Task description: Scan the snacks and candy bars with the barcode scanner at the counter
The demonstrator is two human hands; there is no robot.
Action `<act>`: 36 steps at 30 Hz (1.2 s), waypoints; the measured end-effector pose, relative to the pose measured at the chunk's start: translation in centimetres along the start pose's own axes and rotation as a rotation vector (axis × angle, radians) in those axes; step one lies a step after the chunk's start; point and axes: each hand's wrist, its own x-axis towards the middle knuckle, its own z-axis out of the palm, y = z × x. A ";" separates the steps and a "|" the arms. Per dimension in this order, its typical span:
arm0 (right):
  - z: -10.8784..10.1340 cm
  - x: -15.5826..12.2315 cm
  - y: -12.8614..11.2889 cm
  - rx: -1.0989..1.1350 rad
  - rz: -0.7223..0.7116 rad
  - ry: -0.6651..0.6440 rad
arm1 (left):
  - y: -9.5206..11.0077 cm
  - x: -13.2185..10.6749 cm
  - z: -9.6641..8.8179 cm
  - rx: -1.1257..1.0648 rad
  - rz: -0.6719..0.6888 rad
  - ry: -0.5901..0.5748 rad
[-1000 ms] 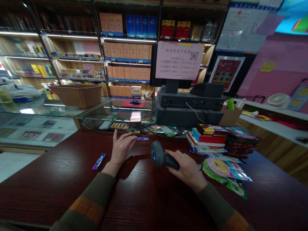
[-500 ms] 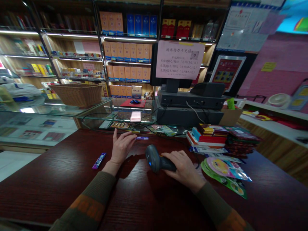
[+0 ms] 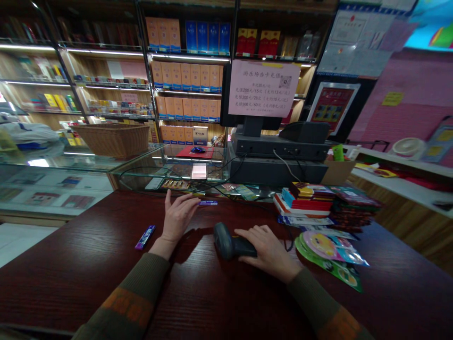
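My left hand [image 3: 179, 218] is raised over the dark wooden counter, little finger spread. Its thumb and forefinger side pinches one end of a slim purple stick pack [image 3: 208, 203], like gum or candy. A similar purple pack [image 3: 145, 237] lies on the counter, left of my left wrist. My right hand [image 3: 267, 248] is wrapped round the handle of a dark grey barcode scanner [image 3: 223, 241]. The scanner's head points left, towards the space below my left hand, and its cable shows behind my right hand.
Stacked boxes and packets [image 3: 307, 200] stand at the right, with round-topped colourful packages [image 3: 329, 250] in front. Behind the counter [image 3: 198, 302] are a glass case, a register base [image 3: 279, 165], a monitor with a pink sign [image 3: 264, 89] and a wicker basket [image 3: 113, 139].
The blue light on the scanner's head no longer shows. The scanner's head has turned slightly, while both hands stay almost where they were.
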 end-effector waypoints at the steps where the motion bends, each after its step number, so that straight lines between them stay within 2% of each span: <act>1: 0.1 -0.1 0.0 0.007 0.002 -0.014 | 0.0 0.0 0.0 0.001 -0.001 0.000; 14: 0.3 -0.6 0.1 0.066 0.026 -0.076 | 0.1 0.1 -0.2 0.007 0.007 0.013; 17: 0.1 -0.6 0.0 0.115 0.055 -0.047 | 0.2 0.1 -0.3 0.000 0.001 0.007; 19: 0.0 -0.2 0.0 0.187 0.110 0.021 | 0.4 0.1 -0.4 -0.009 -0.001 0.001; 24: -0.1 2.6 -0.3 0.530 0.260 0.265 | 1.1 0.4 -0.8 -0.021 0.019 0.009; 26: -0.1 4.3 -0.6 0.727 0.301 0.262 | 1.3 0.5 -1.0 -0.018 0.035 0.017; 29: -0.3 6.6 -1.3 0.884 0.315 0.250 | 1.6 0.5 -1.6 -0.004 0.054 0.017; 36: -0.1 9.4 -3.2 0.942 0.311 0.228 | 1.5 -0.2 -3.4 0.042 0.061 0.011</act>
